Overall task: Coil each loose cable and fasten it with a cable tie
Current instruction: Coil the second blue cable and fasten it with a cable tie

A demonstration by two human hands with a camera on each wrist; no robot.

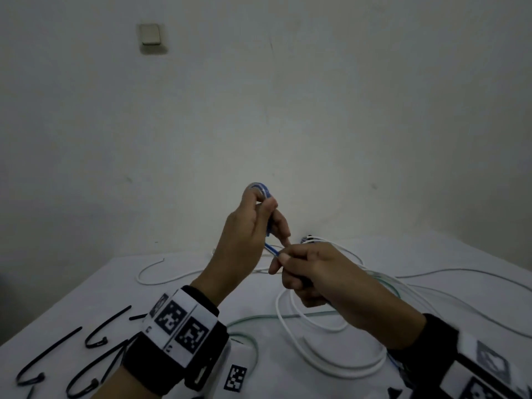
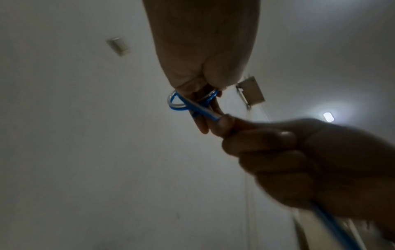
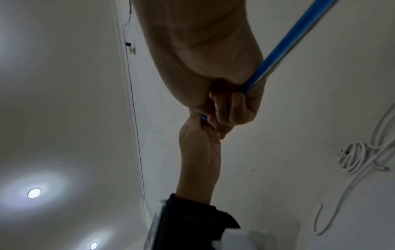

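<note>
A blue cable (image 1: 270, 249) is held up above the white table (image 1: 100, 286). My left hand (image 1: 253, 223) pinches a small loop of it (image 2: 181, 103) wound over the fingertips. My right hand (image 1: 311, 272) grips the same cable (image 3: 284, 45) just below, fingers curled round it, and the cable runs on down past my right wrist. Several black cable ties (image 1: 95, 335) lie on the table at the lower left.
Loose white cables (image 1: 316, 326) and a clear greenish cable (image 1: 259, 318) sprawl over the table under my hands. A bundled white cable (image 3: 354, 157) lies further back. A light switch (image 1: 150, 34) is on the wall behind.
</note>
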